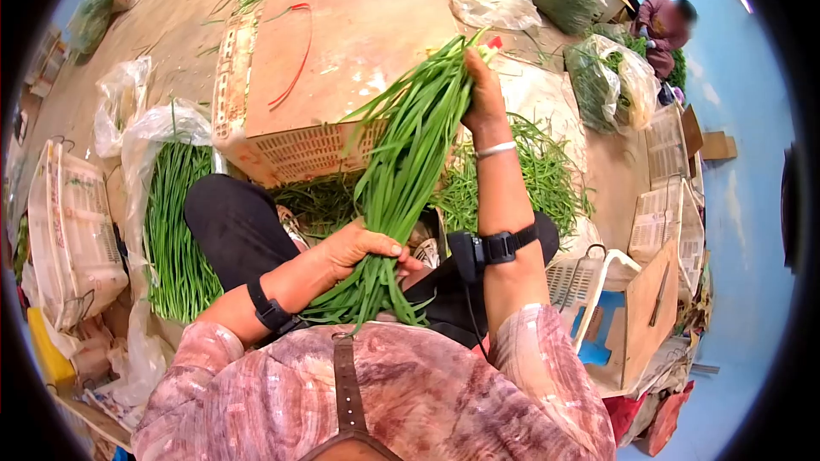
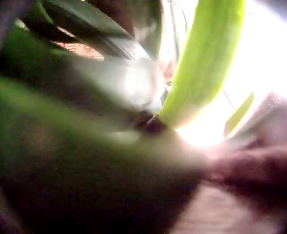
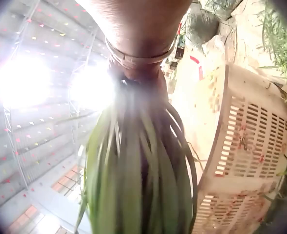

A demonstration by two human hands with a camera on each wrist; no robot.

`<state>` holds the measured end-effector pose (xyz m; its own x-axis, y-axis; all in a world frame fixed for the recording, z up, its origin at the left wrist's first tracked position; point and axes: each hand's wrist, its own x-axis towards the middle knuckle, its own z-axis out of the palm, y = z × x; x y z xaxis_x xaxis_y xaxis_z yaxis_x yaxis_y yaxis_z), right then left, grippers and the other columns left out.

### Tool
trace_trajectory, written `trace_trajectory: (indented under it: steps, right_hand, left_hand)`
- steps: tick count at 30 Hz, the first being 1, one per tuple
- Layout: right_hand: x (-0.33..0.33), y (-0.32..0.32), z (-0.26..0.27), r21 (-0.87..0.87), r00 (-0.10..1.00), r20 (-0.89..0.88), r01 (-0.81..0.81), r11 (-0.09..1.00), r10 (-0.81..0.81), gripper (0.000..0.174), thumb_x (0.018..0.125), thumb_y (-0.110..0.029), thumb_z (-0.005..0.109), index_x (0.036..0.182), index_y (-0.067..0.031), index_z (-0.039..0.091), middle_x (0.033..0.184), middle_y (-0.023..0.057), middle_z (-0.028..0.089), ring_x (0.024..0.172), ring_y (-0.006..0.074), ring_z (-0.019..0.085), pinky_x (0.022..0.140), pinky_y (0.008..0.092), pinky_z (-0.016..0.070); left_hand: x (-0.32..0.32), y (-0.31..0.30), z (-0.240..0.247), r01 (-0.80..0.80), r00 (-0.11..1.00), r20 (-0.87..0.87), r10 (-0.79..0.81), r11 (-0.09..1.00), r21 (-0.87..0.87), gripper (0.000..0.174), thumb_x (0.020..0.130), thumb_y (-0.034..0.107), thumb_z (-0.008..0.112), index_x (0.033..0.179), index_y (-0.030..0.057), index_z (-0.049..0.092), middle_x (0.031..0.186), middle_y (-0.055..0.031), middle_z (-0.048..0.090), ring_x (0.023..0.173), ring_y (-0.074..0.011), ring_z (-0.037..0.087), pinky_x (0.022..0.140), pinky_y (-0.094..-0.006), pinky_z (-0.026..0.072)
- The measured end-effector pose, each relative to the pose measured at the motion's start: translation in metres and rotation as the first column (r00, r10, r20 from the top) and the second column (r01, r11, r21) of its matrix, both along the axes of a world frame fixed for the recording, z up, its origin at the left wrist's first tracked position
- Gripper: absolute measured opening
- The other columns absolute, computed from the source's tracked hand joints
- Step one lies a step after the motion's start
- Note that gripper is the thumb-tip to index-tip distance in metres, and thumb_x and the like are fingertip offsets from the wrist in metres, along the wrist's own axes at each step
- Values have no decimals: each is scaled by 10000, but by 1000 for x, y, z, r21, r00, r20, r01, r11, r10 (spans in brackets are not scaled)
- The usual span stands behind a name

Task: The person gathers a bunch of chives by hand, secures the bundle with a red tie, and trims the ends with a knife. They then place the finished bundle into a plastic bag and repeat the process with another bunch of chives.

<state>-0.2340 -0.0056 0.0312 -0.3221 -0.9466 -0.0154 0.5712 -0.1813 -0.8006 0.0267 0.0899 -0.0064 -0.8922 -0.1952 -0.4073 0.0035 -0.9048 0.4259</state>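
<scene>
A long bundle of green leafy stalks (image 1: 410,149) slants between the two hands in the head view, its pale ends with a bit of red at the top. The right hand (image 1: 483,90) grips it close to those ends. Lower down, the left hand (image 1: 369,249) curls its thumb and fingers round the leaves, whose loose tips hang toward the lap. Blurred green leaves (image 2: 202,63) fill much of the left wrist view. From below the wrist band in the right wrist view, the leaves (image 3: 138,170) hang down; the fingers are mostly hidden there.
An upturned crate (image 1: 299,154) with a board (image 1: 342,60) and a red strip (image 1: 295,64) stands ahead. Loose greens (image 1: 521,175) lie right of it; a plastic-lined pile of stalks (image 1: 179,230) is at left. Crates, bags and a seated person (image 1: 664,30) are at right.
</scene>
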Motion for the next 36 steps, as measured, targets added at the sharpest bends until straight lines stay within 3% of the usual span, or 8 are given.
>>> trace_trajectory:
  steps: [5, 8, 10, 12, 18, 21, 24, 36]
  right_hand:
    - [-34, 36, -34, 233, 1000, -10, -7, 972, 10, 409, 806, -324, 664, 1060, -22, 557, 977, 116, 621, 868, 233, 609, 807, 395, 522]
    - [-16, 85, -1, 67, 987, 107, 115, 991, -122, 208, 794, -124, 672, 937, 7, 598, 912, 129, 644, 801, 236, 634, 767, 395, 545]
    - [-20, 95, -6, -91, 996, 46, 75, 993, -71, 193, 801, -122, 663, 945, -5, 609, 901, 133, 651, 799, 237, 643, 765, 405, 551]
    - [-15, 95, -7, 259, 988, 46, 132, 957, -148, 262, 835, -75, 604, 1083, -3, 556, 837, 89, 643, 688, 215, 644, 537, 315, 555]
    - [-1, 111, -23, 149, 997, 73, -31, 988, 20, 325, 851, -67, 566, 1164, 10, 521, 933, 103, 624, 764, 178, 644, 563, 249, 522]
    - [5, 101, -27, 444, 911, -402, 104, 890, 94, 321, 897, -143, 531, 1175, 16, 507, 1061, 166, 602, 841, 222, 651, 616, 284, 549]
    - [-6, 107, -33, 259, 993, 21, 107, 960, -116, 344, 927, -207, 490, 1171, 36, 483, 1111, 179, 581, 919, 272, 634, 662, 328, 556]
    - [18, 87, -22, 220, 995, 96, -40, 975, 19, 142, 856, -155, 619, 941, -59, 558, 751, 25, 575, 583, 111, 567, 438, 195, 411]
  left_hand:
    - [6, -34, -20, 114, 991, 118, -64, 866, -486, 334, 634, 69, 686, 932, -13, 558, 685, -119, 597, 563, -198, 595, 522, -306, 492]
    - [24, -33, 54, 146, 988, 108, -110, 895, -422, 397, 610, 82, 681, 969, -31, 554, 658, -113, 575, 527, -175, 569, 485, -274, 455]
    - [26, -48, 19, 123, 985, 167, -39, 838, -532, 448, 591, 99, 711, 990, -35, 557, 692, -123, 587, 503, -173, 569, 471, -274, 462]
    - [29, -50, 31, 116, 993, 74, -94, 892, -436, 412, 606, 94, 705, 970, -37, 563, 701, -128, 597, 508, -172, 570, 479, -274, 465]
    - [51, -33, 44, -59, 990, 107, 97, 949, -309, 534, 613, 69, 728, 1076, -50, 491, 650, -153, 570, 455, -199, 519, 452, -313, 440]
    - [60, -41, 37, 42, 997, 75, -9, 896, -441, 565, 622, 80, 732, 1102, -52, 464, 652, -160, 566, 449, -192, 512, 438, -309, 423]
    - [66, -39, 41, 69, 995, 94, -29, 886, -458, 523, 630, 110, 729, 1075, -44, 502, 677, -129, 578, 461, -162, 526, 453, -255, 435]
    - [93, -22, 13, 172, 891, -451, -43, 953, 251, 156, 777, 72, 554, 821, -69, 503, 640, -77, 501, 434, -101, 460, 445, -259, 327]
